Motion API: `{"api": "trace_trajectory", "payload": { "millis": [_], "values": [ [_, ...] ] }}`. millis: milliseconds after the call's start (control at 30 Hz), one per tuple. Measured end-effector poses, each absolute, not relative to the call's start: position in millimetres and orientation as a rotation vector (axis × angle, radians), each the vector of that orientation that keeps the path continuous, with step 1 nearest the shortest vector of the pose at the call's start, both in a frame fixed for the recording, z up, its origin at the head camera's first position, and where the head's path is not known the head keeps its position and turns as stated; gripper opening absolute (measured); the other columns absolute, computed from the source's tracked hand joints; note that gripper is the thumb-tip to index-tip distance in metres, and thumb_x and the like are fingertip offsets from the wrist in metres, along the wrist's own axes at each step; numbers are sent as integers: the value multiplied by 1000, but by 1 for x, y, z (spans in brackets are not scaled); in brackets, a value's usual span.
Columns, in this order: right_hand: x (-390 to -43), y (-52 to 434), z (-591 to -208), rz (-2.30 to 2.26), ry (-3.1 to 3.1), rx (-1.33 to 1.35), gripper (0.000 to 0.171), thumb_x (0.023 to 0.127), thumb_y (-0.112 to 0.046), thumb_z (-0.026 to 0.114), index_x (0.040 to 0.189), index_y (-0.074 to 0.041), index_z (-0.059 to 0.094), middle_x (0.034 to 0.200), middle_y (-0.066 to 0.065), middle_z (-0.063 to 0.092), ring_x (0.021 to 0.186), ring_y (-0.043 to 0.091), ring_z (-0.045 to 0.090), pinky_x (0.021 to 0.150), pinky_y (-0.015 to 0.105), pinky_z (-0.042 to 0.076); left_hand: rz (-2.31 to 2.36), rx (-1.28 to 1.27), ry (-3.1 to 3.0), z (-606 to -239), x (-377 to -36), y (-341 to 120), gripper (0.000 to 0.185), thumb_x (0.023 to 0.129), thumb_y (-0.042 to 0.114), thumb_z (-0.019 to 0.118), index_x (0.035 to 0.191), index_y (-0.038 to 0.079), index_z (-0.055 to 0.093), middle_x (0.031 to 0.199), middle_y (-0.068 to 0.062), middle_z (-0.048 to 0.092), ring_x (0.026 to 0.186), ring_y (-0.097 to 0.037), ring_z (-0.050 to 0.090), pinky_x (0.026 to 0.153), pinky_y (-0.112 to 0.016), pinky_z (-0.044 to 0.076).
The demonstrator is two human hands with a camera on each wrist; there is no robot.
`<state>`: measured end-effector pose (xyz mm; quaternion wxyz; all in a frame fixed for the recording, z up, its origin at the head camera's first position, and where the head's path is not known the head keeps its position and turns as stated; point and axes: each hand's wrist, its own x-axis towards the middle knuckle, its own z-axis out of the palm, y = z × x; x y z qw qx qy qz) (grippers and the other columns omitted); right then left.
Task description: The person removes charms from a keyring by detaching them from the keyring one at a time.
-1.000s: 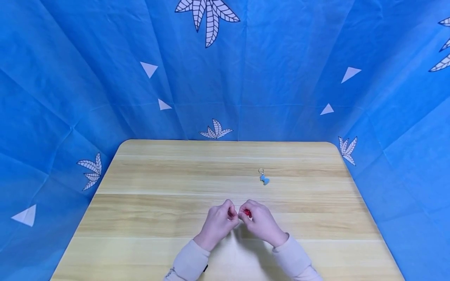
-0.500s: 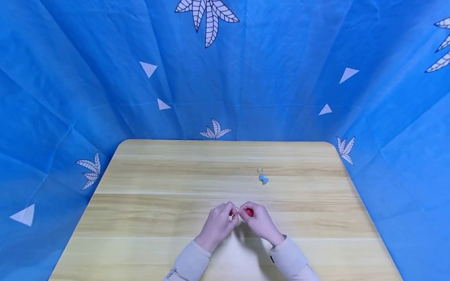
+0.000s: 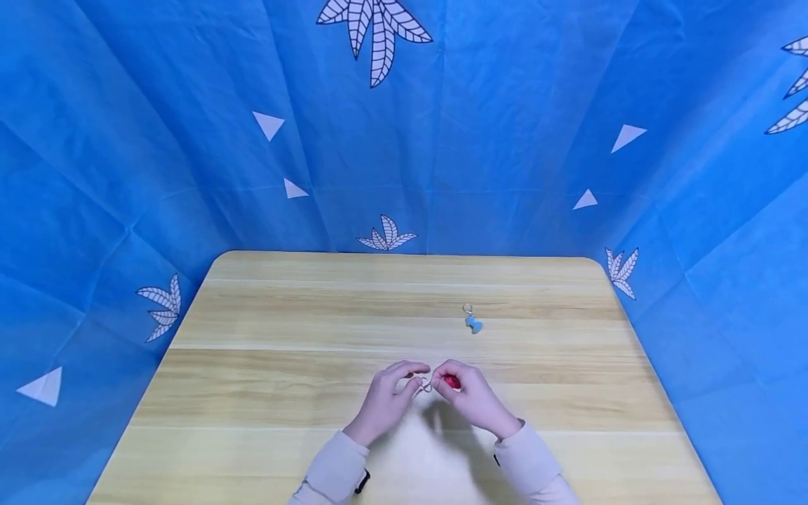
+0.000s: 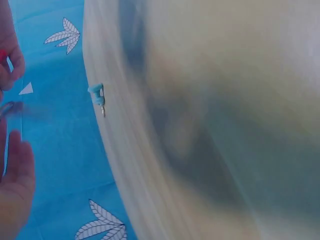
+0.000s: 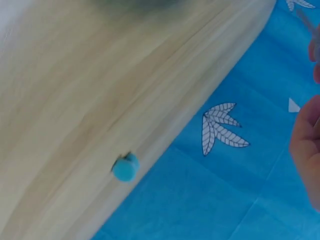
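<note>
Over the front middle of the table, my right hand (image 3: 472, 401) pinches a red keychain; its glossy red part (image 3: 452, 381) shows within the curled fingers. A thin metal ring (image 3: 427, 386) sits between the fingertips of both hands. My left hand (image 3: 381, 402) is at its left side, index finger and thumb spread apart, the thumb tip close to the ring. Whether the thumb touches it cannot be told. In the left wrist view, a blurred metal piece (image 4: 8, 108) lies between the two hands. The right wrist view shows only part of my right hand (image 5: 308, 145).
Farther back on the wooden table (image 3: 265, 393) lies a blue keychain (image 3: 473, 324) with a metal ring, slightly right of the hands. Blue cloth (image 3: 517, 140) with white leaf and triangle prints hangs behind and at both sides.
My left index finger has lifted from the thumb, so the metal ring now shows between the hands. My right hand still pinches the red keychain, shifted very slightly right. The blue keychain stays put.
</note>
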<state>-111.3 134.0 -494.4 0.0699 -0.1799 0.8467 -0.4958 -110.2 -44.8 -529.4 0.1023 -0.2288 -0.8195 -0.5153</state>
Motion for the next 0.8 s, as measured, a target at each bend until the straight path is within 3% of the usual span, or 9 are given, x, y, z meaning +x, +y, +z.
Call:
{"api": "trace_trajectory", "payload": {
  "millis": [267, 567, 800],
  "values": [
    [-111, 136, -495, -1370, 2682, -588, 3, 87, -9, 60, 85, -11, 62, 83, -7, 61, 79, 7, 57, 74, 23, 52, -1331, -772, -2449, -526, -113, -44, 8, 81, 7, 67, 88, 10, 69, 82, 2, 67, 73, -6, 63, 69, -11, 52],
    [-112, 128, -498, -1357, 2712, -321, 10, 89, -19, 59, 85, -11, 64, 72, -6, 53, 68, 7, 42, 58, 18, 40, -1097, -708, -2322, -532, -113, -41, 9, 76, 0, 69, 81, 7, 68, 76, 2, 63, 67, -5, 61, 64, -5, 48],
    [-114, 128, -501, -1412, 2606, -248, 9, 88, -18, 60, 85, -10, 62, 72, -1, 52, 65, 8, 43, 56, 18, 40, -1222, -604, -2241, -533, -111, -39, 9, 78, -4, 66, 82, 4, 67, 77, -2, 65, 69, -10, 64, 67, -7, 51]
  ]
}}
